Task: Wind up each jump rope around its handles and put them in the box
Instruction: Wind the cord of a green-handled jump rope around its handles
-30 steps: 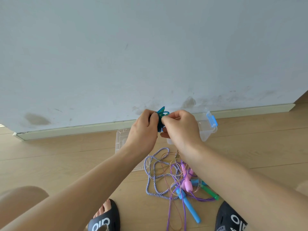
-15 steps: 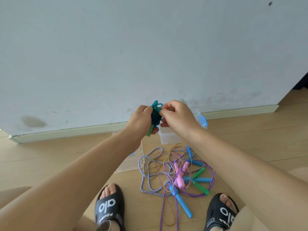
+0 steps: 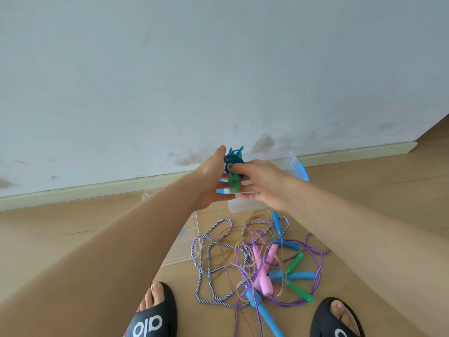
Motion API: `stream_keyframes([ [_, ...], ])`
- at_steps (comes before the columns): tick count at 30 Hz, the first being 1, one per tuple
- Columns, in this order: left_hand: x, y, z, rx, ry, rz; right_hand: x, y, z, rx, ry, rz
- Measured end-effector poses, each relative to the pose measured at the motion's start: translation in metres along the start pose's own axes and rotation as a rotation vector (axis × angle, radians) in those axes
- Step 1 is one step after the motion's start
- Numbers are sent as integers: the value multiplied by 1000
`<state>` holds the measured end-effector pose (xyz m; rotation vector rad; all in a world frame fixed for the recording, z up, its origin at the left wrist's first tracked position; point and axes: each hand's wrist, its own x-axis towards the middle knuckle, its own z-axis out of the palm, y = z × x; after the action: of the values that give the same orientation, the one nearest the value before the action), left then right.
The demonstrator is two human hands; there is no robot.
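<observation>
since half a second ago the right hand has stopped pinching the cord's end and now clasps the wound bundle, thumb across the dark blue coils; the left hand cups it from the other side, fingers partly straightened. the wrap looks finished and ready to drop. the bundle hangs above the clear plastic box at the floor's wall edge. smooth green handles, glossy cord; braided and thin ropes lie tangled on the wooden floor.
</observation>
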<state>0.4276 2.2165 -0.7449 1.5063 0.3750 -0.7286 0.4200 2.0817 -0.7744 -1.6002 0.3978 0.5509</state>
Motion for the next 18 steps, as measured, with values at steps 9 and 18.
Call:
stream_keyframes([
  [9, 157, -69, -26, 482, 249, -5, 171, 47, -38, -424, 269, 168],
  [18, 216, -108, -27, 314, 238, 45, 251, 110, -8, -908, 63, 238],
])
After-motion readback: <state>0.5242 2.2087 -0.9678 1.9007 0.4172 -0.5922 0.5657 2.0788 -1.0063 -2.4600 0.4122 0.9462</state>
